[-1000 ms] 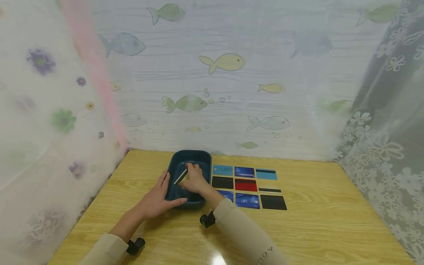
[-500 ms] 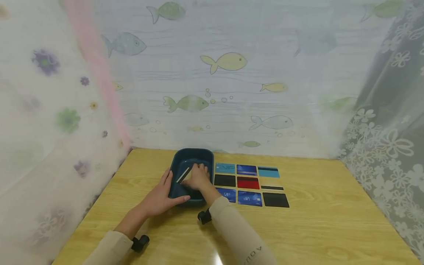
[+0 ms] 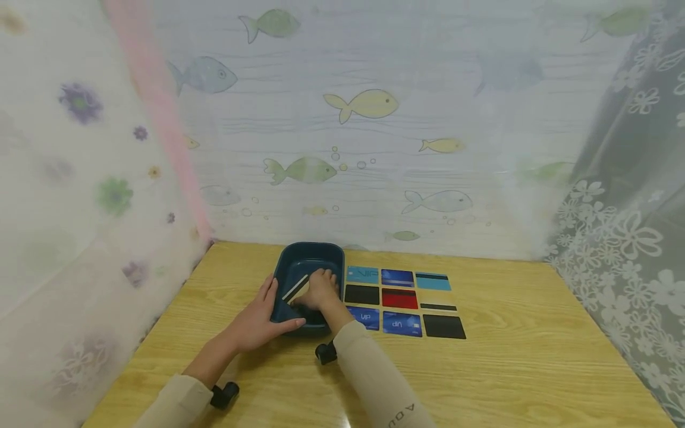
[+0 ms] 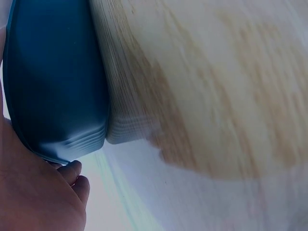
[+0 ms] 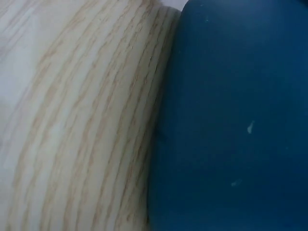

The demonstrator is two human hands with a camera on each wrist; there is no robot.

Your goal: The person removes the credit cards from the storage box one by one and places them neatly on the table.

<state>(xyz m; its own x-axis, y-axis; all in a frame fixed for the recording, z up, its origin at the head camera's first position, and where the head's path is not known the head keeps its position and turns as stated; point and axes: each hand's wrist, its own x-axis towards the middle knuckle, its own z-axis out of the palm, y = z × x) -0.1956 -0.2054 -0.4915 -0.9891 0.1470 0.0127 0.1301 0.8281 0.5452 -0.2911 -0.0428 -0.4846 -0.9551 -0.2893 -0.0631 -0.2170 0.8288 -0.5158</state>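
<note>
A dark blue rectangular box [image 3: 310,252] stands on the table. My left hand [image 3: 254,326] grips it at the left side and near corner, thumb along the near rim; in the left wrist view its fingers curl at the edge of the box [image 4: 55,82]. My right hand [image 3: 323,290] reaches inside and pinches a beige card with a black stripe [image 3: 297,290], which lies slanted. The right fingertips are partly hidden, as is the bottom of the box. Only the outer wall of the box [image 5: 231,125] and the table show in the right wrist view.
Right of the box, several cards lie in rows, among them a light blue one [image 3: 363,274], a red one [image 3: 399,299], a blue VIP one [image 3: 402,324] and a black one [image 3: 445,327]. A fish-print curtain [image 3: 369,148] hangs behind the wooden table [image 3: 508,356].
My right hand has shifted slightly right within the box. The striped card has turned, showing more of its beige face. My left hand keeps its grip on the box.
</note>
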